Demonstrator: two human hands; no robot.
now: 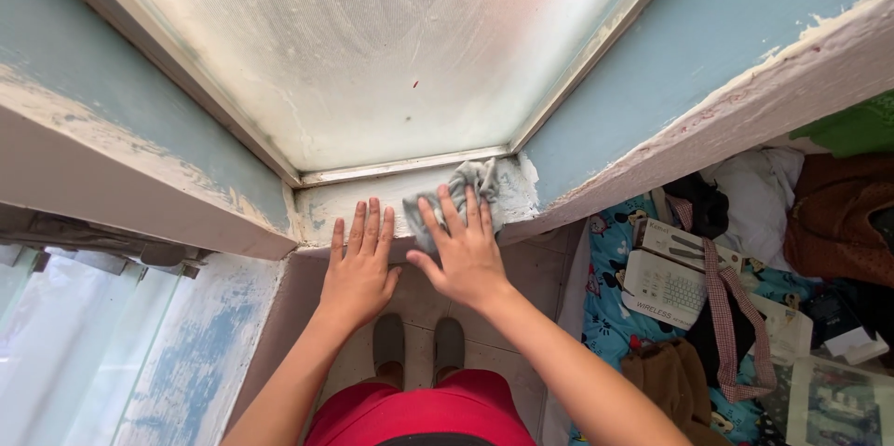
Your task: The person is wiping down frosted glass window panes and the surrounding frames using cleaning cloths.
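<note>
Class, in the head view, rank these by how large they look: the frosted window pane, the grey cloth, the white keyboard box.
1. Frosted window pane, by far the largest.
2. and 3. Grey cloth and white keyboard box look alike; the right hand covers part of the cloth, so no ranking.

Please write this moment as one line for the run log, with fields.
left hand: flat on window sill, holds nothing | right hand: pressing grey cloth on sill | window pane: frosted, shut
</note>
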